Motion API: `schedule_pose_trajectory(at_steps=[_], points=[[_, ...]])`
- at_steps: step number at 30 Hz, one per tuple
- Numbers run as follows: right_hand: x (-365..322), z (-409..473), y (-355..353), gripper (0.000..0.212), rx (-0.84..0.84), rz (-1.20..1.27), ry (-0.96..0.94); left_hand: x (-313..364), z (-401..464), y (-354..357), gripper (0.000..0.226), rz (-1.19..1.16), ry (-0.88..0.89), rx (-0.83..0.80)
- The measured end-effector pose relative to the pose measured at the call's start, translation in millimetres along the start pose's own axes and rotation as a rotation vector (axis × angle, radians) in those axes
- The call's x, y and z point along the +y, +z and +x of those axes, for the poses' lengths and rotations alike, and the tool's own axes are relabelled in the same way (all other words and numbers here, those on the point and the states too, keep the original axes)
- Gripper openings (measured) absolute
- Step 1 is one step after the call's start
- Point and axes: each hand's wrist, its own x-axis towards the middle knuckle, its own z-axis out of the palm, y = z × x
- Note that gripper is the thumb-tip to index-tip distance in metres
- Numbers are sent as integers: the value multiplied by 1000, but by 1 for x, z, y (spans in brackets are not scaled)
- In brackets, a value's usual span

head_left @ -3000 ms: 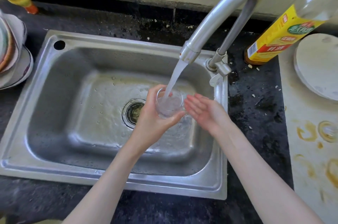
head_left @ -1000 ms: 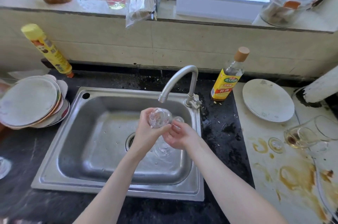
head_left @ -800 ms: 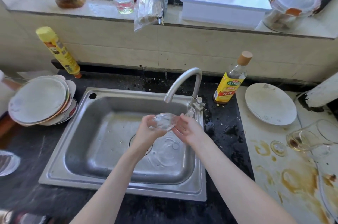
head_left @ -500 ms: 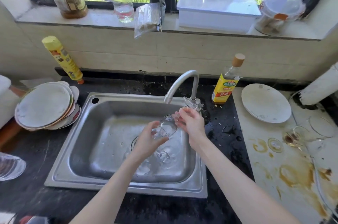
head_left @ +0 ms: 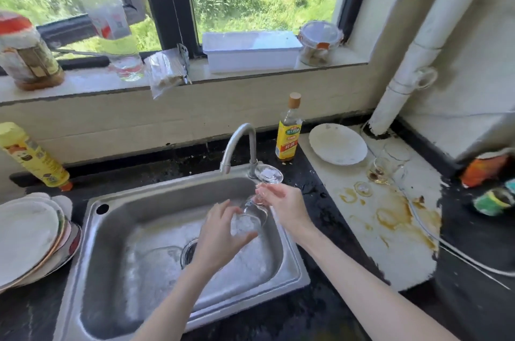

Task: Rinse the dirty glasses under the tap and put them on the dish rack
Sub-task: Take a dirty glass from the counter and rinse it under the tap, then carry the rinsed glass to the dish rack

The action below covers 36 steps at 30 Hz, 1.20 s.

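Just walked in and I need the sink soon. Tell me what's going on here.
A person is at the sink, handling a clear stemmed glass over the basin. The left hand grips the bowl, tilted mouth down, while the right hand pinches the stem near the foot. No water is visibly running from the tap. More dirty glasses wait on the stained counter to the right. No dish rack is in view.

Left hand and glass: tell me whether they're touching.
Touching. The head view shows the left hand with fingers and thumb wrapped round the bowl of the glass over the sink.
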Motion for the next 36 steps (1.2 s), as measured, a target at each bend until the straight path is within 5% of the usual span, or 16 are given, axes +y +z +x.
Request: schedule_pose_trajectory(at_steps=[5,11,16,20,29,36], points=[[5,-44,-10,7,219,-102,-50,-6,-6,-24,65,228,242,-184],[15,-135,-44,19,410,-333,-114,22,-40,-28,108,282,546,-307],[17,-229,-85,14,608,-212,-71,82,-75,0,83,252,811,-383],[31,-321,-114,10,833,-218,-33,130,-124,34,88,249,1003,-494],[63,-571,-163,9,1274,-211,116,248,-310,119,56,223,1358,-687],[69,-722,-204,9,1544,-241,169,321,-447,170,80,121,1510,-831]])
